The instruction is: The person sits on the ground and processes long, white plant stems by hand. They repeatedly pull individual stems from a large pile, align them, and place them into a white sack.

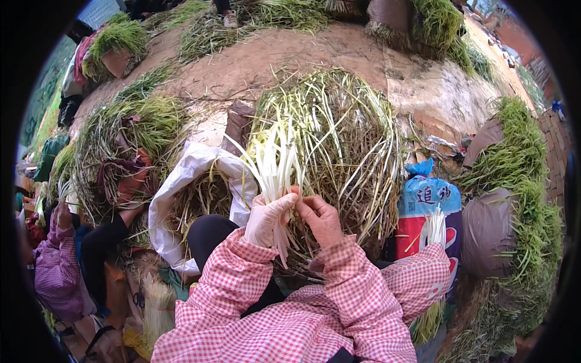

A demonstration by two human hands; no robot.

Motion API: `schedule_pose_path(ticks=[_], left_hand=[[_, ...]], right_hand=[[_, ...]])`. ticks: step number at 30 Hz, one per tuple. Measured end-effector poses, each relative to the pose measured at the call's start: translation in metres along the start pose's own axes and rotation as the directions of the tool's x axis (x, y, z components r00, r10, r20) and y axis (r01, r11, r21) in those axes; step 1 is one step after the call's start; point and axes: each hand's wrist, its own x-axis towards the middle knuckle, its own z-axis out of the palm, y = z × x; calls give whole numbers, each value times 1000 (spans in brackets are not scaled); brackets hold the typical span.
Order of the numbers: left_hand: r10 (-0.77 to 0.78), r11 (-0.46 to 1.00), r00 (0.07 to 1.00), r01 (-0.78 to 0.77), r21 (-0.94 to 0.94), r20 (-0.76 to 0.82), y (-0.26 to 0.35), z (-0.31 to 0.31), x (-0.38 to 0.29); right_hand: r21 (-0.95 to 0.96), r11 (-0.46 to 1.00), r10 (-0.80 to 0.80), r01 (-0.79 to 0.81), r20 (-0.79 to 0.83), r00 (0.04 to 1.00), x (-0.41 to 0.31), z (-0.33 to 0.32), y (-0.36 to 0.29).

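Observation:
My left hand (268, 220), in a pale thin glove, is closed around a bunch of white plant stalks (274, 168), which fan upward and also hang below the fist. Bare and close beside it, my right hand (320, 218) has its thumb and forefinger pinched together at the edge of the bunch; whether a stalk is between them cannot be told. Behind both hands lies a large heap of green and yellowed long-leaved plants (358, 149). More white stalks (435, 227) lie by my right sleeve, their greener ends showing below it.
An open white woven sack (159, 218) with dry plant matter stands at left. A printed blue and red bag (429, 195) is at right, beside wrapped green bundles (490, 231). Another bundle of pale stalks (156, 304) stands lower left. A person in a purple checked sleeve (59, 267) sits far left.

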Motion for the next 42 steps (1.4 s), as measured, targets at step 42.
schedule_pose_path(ticks=[42], left_hand=[[-21, 995, 998, 15, -100, -63, -2, 4, -31]], right_hand=[[-277, 954, -164, 111, -177, 971, -116, -5, -1]])
